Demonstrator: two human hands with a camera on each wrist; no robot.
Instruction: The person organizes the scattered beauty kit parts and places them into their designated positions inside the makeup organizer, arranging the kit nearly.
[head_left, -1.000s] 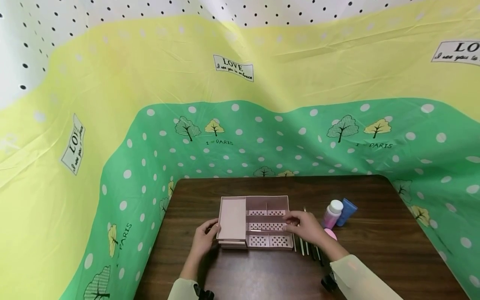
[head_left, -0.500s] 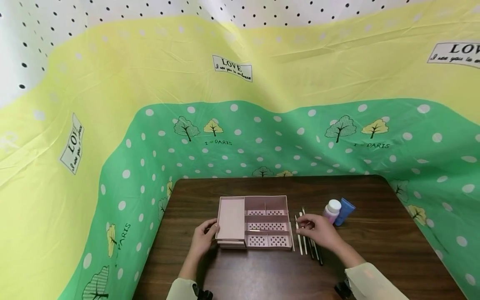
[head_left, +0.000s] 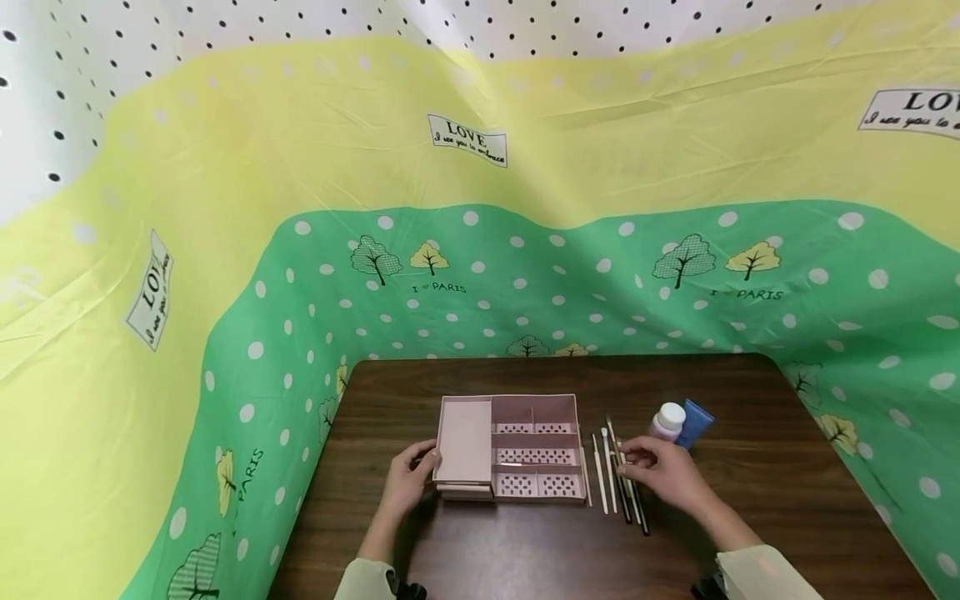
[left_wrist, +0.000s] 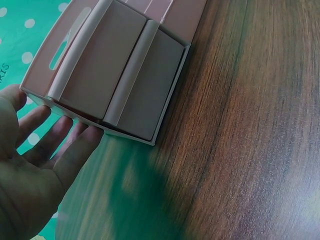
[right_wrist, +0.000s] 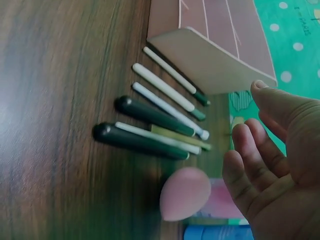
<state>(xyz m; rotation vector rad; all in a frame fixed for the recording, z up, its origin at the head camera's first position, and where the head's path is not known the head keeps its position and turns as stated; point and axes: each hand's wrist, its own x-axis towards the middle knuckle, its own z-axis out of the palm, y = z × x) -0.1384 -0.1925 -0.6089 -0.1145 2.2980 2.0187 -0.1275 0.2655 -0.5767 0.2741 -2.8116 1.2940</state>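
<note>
A pink desktop organizer [head_left: 465, 440] stands on the table, with two drawers at its front left and open compartments [head_left: 535, 456] on its right. Fingertips of my left hand [head_left: 406, 479] touch the organizer's left side; in the left wrist view the fingers of the left hand [left_wrist: 50, 160] extend along its bottom edge. My right hand [head_left: 667, 473] hovers at the makeup brushes [head_left: 606, 471], which lie side by side to the right of the organizer. In the right wrist view nothing sits between the relaxed fingers of the right hand [right_wrist: 280, 160]. White and black brush handles [right_wrist: 145, 145] point toward the near edge.
A white-capped bottle [head_left: 669, 417] and a blue tube [head_left: 695, 423] stand beyond my right hand. A pink makeup sponge [right_wrist: 186, 194] lies beside the brushes in the right wrist view. Patterned green and yellow cloth [head_left: 480, 275] hangs behind the dark wooden table [head_left: 510, 554].
My right hand has moved right, from the organizer's right edge across to the far side of the brushes, uncovering them. The left hand stays at the organizer.
</note>
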